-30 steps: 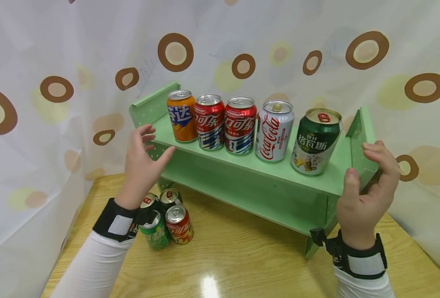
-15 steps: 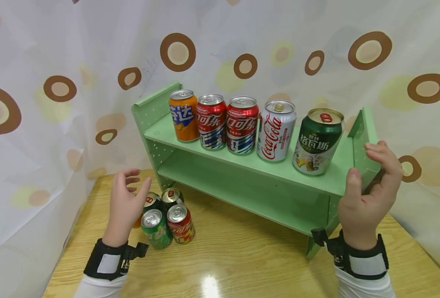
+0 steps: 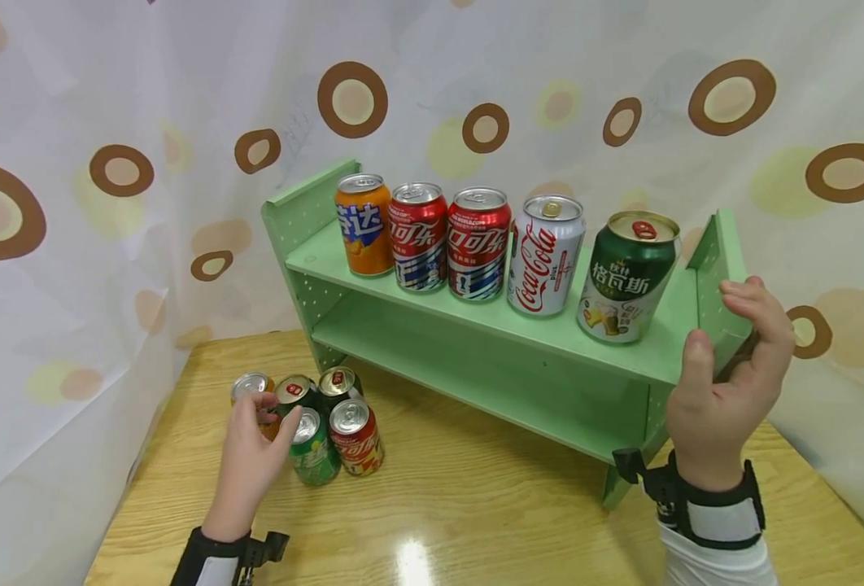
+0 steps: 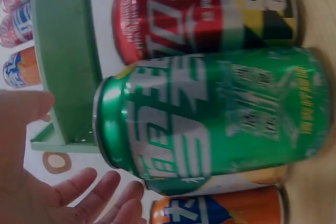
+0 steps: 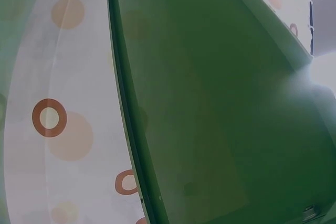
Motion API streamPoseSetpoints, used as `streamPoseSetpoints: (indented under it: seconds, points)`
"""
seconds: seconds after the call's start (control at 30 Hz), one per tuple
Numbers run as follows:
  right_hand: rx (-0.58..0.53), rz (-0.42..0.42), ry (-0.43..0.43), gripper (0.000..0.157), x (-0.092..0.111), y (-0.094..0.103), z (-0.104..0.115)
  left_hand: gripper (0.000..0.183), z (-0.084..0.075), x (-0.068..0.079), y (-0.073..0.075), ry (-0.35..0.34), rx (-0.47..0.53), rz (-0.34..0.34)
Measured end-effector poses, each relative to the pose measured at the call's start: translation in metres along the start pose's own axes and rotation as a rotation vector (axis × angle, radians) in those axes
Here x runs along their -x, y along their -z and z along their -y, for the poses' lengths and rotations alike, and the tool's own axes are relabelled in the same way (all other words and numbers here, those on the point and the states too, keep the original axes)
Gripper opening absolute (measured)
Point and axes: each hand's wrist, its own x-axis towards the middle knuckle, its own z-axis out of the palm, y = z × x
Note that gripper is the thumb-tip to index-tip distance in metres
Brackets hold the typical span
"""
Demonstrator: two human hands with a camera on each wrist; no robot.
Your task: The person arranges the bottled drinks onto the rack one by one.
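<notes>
Curtained tabletop corner: I view a wood-grain table (image 3: 490,505), lower frame, bounded by circle-patterned sheeting (image 3: 417,106), upper frame; building type indeterminate.

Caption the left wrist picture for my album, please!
Left hand close to a green can, red can and orange can nearby, green shelf behind.

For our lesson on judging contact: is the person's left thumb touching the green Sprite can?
Apart. The left wrist view shows the green shelf in the gap between the tip of the left thumb and the Sprite can.

Left hand (image 3: 252,460) near green can (image 3: 315,454) on table (image 3: 476,513)
</notes>
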Motion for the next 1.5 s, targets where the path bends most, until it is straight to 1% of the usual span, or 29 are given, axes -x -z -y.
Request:
streamPoseSetpoints:
  seconds: [0.17,0.33,0.43,0.57,0.67,0.8,1.17,1.37,1.5]
  points:
    - [-0.005,0.003,0.002,0.024,-0.001,0.0,0.0,0.065,0.008,0.007,-0.008,0.053,0.022,0.099]
    - [-0.008,0.006,0.008,0.023,-0.001,0.0,0.0,0.078,0.019,0.01,-0.018,0.082,0.004,0.157]
    - [-0.004,0.011,0.005,0.024,-0.001,0.001,-0.001,0.083,0.025,0.011,-0.024,0.084,-0.003,0.175]
    - [-0.001,0.016,0.003,0.024,0.0,0.002,-0.001,0.089,0.033,0.011,-0.03,0.097,0.019,0.189]
    - [0.002,0.015,0.004,0.024,-0.001,0.002,-0.001,0.092,0.036,0.01,-0.032,0.12,0.043,0.196]
    - [0.005,0.016,0.005,0.024,-0.001,0.002,-0.001,0.091,0.038,0.011,-0.034,0.13,0.043,0.173]
    - [0.005,0.02,0.006,0.024,0.0,0.003,-0.002,0.081,0.036,0.012,-0.034,0.103,-0.02,0.084]
    - [-0.004,0.019,0.013,0.024,0.0,0.003,-0.003,0.083,0.032,0.016,-0.022,0.114,-0.06,0.053]
    - [-0.011,0.015,0.021,0.024,0.0,0.003,-0.003,0.083,0.025,0.02,-0.012,0.115,-0.074,0.006]
